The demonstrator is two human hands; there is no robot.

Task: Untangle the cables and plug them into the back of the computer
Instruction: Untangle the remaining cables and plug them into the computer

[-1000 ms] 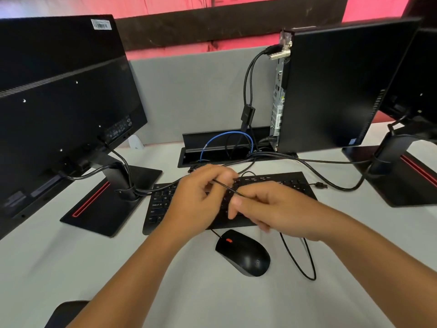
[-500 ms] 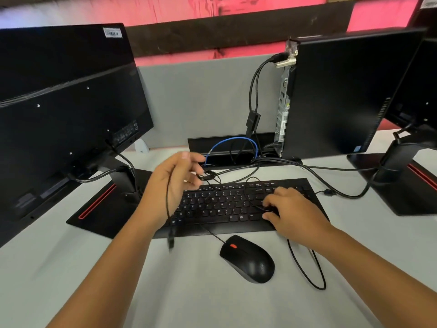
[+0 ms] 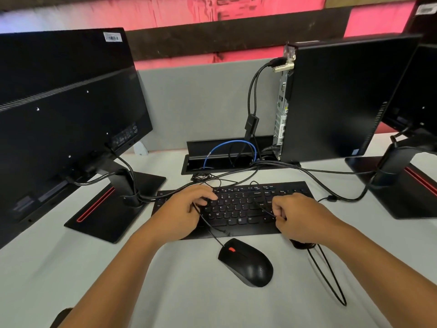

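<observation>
two black monitors point(image 3: 68, 119) point(image 3: 416, 91) on red-striped stands either side of a grey divider panel point(image 3: 201, 102)

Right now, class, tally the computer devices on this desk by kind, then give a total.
Monitors: 2, left monitor and right monitor
Computer towers: 1, computer
Keyboards: 1, keyboard
Mice: 1, mouse
Total: 5

open desk point(image 3: 189, 292) before the mouse point(image 3: 246, 262); loose cables point(image 3: 314, 177) cross the way to the computer point(image 3: 335, 98).
</observation>
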